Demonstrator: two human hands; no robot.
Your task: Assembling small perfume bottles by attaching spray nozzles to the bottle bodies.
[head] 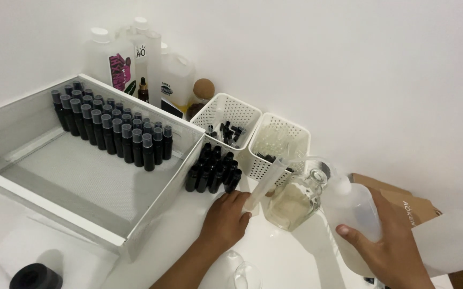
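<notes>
I am tipping a big see-through bottle [352, 206] with my right hand [394, 246], fingers wrapped around it. Its mouth touches the top of a glass jug [294, 202] with pale liquid inside. The jug stands on the white table [295, 251], near the middle. My left hand [225, 219] holds a thin clear tube [266, 184], just left of the jug. Far behind are two white baskets [226, 115]. Small black bottles [212, 171] stand beside them. More black bottles fill the white tray [81, 176] on the left.
</notes>
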